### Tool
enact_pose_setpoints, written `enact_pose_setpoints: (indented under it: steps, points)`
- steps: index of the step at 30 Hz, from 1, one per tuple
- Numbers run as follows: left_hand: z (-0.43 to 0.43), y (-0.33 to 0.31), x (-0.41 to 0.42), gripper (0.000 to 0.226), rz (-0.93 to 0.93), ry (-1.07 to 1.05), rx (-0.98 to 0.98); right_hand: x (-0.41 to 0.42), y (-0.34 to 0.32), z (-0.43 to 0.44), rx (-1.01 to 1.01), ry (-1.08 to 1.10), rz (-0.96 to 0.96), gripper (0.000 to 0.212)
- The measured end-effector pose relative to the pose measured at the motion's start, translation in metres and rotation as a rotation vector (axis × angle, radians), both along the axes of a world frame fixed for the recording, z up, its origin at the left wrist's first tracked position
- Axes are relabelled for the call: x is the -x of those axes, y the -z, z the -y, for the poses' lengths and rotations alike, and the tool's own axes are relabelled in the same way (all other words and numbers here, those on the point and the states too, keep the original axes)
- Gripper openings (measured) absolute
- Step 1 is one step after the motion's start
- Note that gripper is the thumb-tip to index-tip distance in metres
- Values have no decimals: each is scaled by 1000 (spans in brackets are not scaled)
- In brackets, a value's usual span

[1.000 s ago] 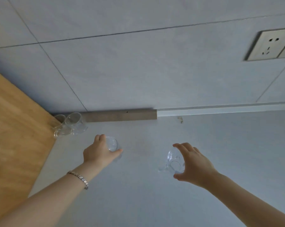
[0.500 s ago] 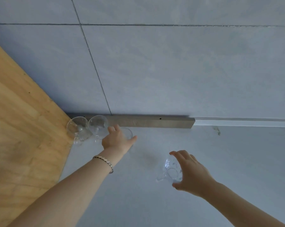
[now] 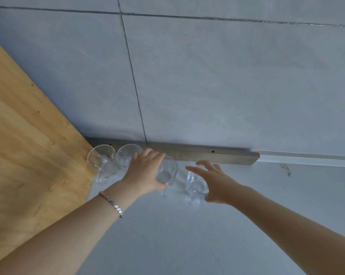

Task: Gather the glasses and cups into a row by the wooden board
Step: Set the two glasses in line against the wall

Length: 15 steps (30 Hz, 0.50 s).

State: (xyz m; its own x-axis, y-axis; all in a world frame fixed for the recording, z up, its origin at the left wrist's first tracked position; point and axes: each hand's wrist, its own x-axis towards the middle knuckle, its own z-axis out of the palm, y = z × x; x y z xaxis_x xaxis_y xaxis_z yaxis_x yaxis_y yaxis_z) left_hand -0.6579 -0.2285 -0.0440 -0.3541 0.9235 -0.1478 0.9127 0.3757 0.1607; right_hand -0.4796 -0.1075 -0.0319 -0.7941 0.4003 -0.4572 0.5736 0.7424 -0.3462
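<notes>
Right now I see four clear glass things in a line next to the wooden board [image 3: 28,155]. My left hand [image 3: 145,173] is wrapped around the third glass [image 3: 167,171]. Its fingers curl over the far side and the thumb presses the near side, so part of that glass is hidden behind the hand. Just past the left fingertips, toward the board, stands the second glass [image 3: 126,155]. The knuckles cover its right edge, and I cannot tell if the hand touches it. Beyond that one is the first cup [image 3: 102,161], right up against the board's corner. A small handle pokes out at its near side, but it is see-through and hard to make out.

My right hand [image 3: 215,183] is around the fourth cup [image 3: 195,185]. The fingers are spread over its top and far side. The palm hides its right half, and I cannot tell if the hand really grips the cup or only rests on it. Something like a handle shows below it, very blurry.

A bracelet [image 3: 112,203] sits on the left wrist. Behind all the fingers, a grey strip [image 3: 207,156] runs along the bottom of the tiled wall [image 3: 227,86]. Both arms are cut off at the bottom edge. The glasses stand on a pale counter [image 3: 167,245].
</notes>
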Motion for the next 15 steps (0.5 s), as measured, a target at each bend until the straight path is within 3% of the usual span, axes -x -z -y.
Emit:
enact_pose_setpoints:
  steps: [3,6,9,15]
  points:
    - [-9,0,10,86,-28,-37,-9,4,-1,7,122,211,59,117]
    - [-13,-1,20,86,-38,-47,-5,15,2,17,90,507,8,111]
    - [-11,0,24,87,6,-29,1,30,6,21,-5,519,-67,89]
    - [-6,4,22,86,93,-52,-21,60,15,14,-3,426,-226,81]
